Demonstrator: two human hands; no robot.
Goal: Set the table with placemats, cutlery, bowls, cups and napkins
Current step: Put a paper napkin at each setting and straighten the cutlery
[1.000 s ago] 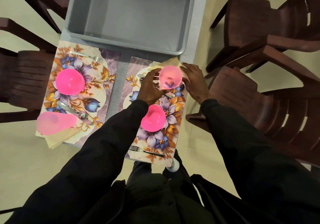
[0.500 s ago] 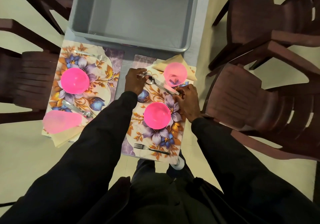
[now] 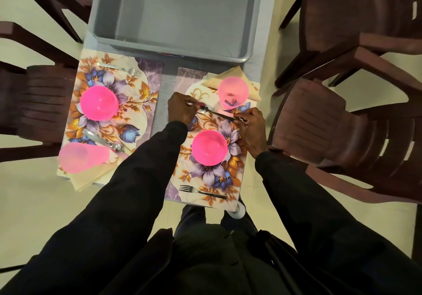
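Observation:
Two floral placemats lie side by side, the left placemat (image 3: 141, 75) and the right placemat (image 3: 230, 180). On the right one stand a pink bowl (image 3: 209, 147) and a pink cup (image 3: 233, 92) on a beige napkin (image 3: 228, 75); a fork (image 3: 202, 191) lies near its front edge. A spoon (image 3: 213, 111) lies between bowl and cup. My left hand (image 3: 181, 110) pinches its bowl end and my right hand (image 3: 252, 128) pinches its handle end. The left mat carries a pink bowl (image 3: 99, 102), a fork (image 3: 120, 68), a spoon (image 3: 102, 140) and a pink cup (image 3: 83, 157) on a napkin (image 3: 91, 176).
An empty grey tub (image 3: 178, 13) fills the far part of the narrow table. Dark brown plastic chairs (image 3: 319, 121) stand close on the right and on the left (image 3: 41, 102). Pale floor surrounds the table.
Both hands left the pink cup on the right mat and came back toward me. They now hold the spoon's two ends between cup and bowl.

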